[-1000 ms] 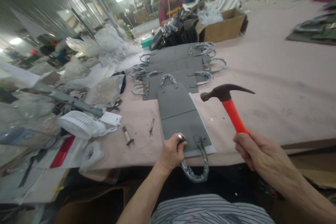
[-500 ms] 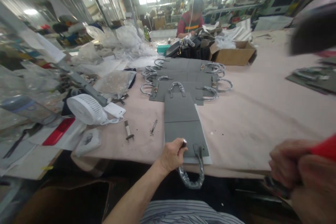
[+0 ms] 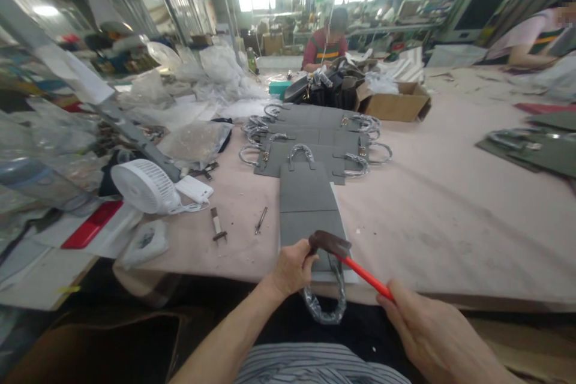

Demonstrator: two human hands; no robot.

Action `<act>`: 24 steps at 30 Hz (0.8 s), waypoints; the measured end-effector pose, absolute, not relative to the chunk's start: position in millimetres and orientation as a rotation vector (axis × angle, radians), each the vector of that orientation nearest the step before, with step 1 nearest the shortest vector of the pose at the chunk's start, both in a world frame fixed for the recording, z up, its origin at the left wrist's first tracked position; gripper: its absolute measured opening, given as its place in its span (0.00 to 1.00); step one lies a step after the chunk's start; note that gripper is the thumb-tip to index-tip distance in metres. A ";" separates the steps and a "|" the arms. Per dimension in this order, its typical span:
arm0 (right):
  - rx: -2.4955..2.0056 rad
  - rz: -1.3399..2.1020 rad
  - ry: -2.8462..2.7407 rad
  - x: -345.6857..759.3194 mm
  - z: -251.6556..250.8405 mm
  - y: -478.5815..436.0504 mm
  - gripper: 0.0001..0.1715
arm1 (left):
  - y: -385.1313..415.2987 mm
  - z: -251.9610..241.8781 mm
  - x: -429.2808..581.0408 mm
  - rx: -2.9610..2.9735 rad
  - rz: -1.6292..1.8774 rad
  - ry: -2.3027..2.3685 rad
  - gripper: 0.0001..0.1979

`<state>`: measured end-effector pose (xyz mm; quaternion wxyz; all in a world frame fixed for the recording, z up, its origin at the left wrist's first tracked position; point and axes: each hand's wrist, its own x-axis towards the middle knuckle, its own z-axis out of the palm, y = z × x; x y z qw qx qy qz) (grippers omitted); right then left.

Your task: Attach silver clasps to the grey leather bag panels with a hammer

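My right hand (image 3: 418, 321) is closed round the red handle of a hammer (image 3: 366, 276). Its dark head lies over the top of my left fist, above a grey leather bag panel (image 3: 308, 192). My left hand (image 3: 292, 267) is closed on an upright metal punch, whose top is now hidden by the hammer head. The panel lies lengthwise on the table over a white sheet. One plastic-wrapped handle (image 3: 326, 315) hangs past the table's front edge, and another handle (image 3: 301, 155) is at the panel's far end.
Several grey bag panels (image 3: 310, 138) with wrapped handles lie behind. Left are a small metal tool (image 3: 260, 221), a pronged tool (image 3: 218, 225) and a white fan (image 3: 144, 186). Further back is a cardboard box (image 3: 393, 102). More panels (image 3: 531, 147) lie right. Two people work across the table.
My right hand has swung the hammer down and left, from raised at the right onto the top of my left fist. My left hand stays in place on the panel. The view has shifted slightly.
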<state>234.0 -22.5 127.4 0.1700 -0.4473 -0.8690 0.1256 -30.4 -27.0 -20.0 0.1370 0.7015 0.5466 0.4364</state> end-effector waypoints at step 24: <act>-1.126 0.469 -2.279 170.9 -6.0 24.1 0.25 | -33.3 -2.9 -29.4 1.975 1.298 1.638 0.04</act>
